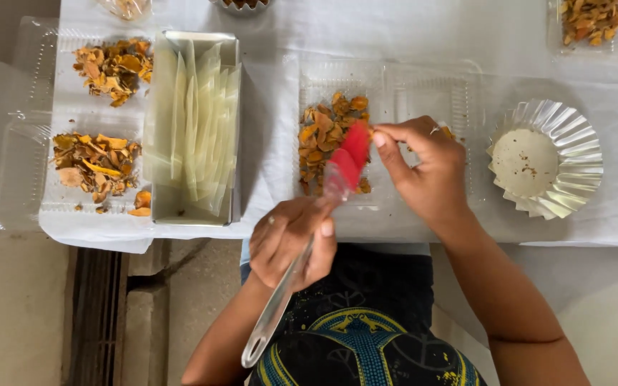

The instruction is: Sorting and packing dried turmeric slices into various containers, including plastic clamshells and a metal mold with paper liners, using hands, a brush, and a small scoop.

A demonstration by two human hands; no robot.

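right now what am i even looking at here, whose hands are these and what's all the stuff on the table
This is one picture from a camera worn on a person's head, looking down at their own two bare hands.

The left hand grips a metal-handled tool with a red tip, perhaps a brush. The right hand pinches that red tip over a clear plastic tray of dried orange-brown pieces.

On the white tablecloth are also a metal tin of pale translucent sheets, two more piles of dried pieces on the left, and a crinkled foil dish on the right.

Ring (434, 130), bare forearms, dark patterned garment (366, 336)
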